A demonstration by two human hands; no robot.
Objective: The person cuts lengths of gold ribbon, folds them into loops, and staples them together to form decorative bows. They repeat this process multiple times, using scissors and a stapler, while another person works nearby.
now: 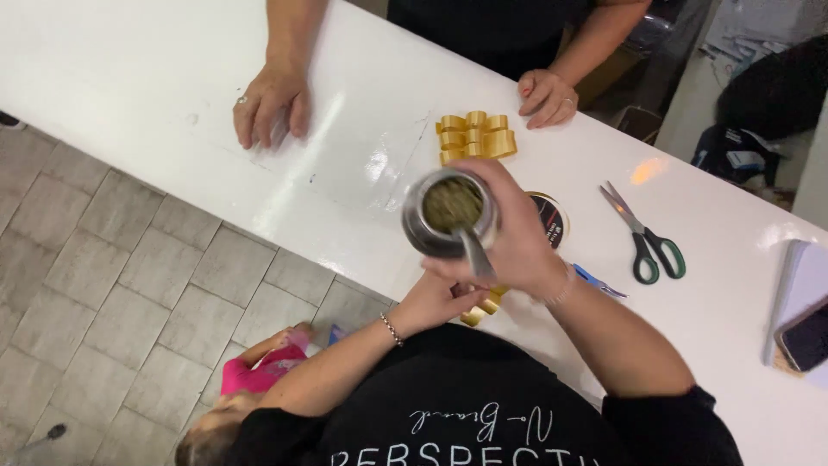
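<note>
My right hand (521,242) is wrapped around a round metal cup (450,212) full of green dried herb, held above the white table (155,78). A metal straw (475,251) slants out of the cup toward me. Just below it, my left hand (434,298), with a bracelet on its wrist, pinches a short piece of gold ribbon (480,309). A finished gold ribbon bow (476,136) lies on the table beyond the cup.
A dark tape roll (549,218) sits partly hidden behind my right hand. Green-handled scissors (645,238) lie to the right, and a blue item (597,281) pokes out under my forearm. Another person's two hands (272,104) (547,97) rest on the far side. A phone on a notebook (802,335) lies far right.
</note>
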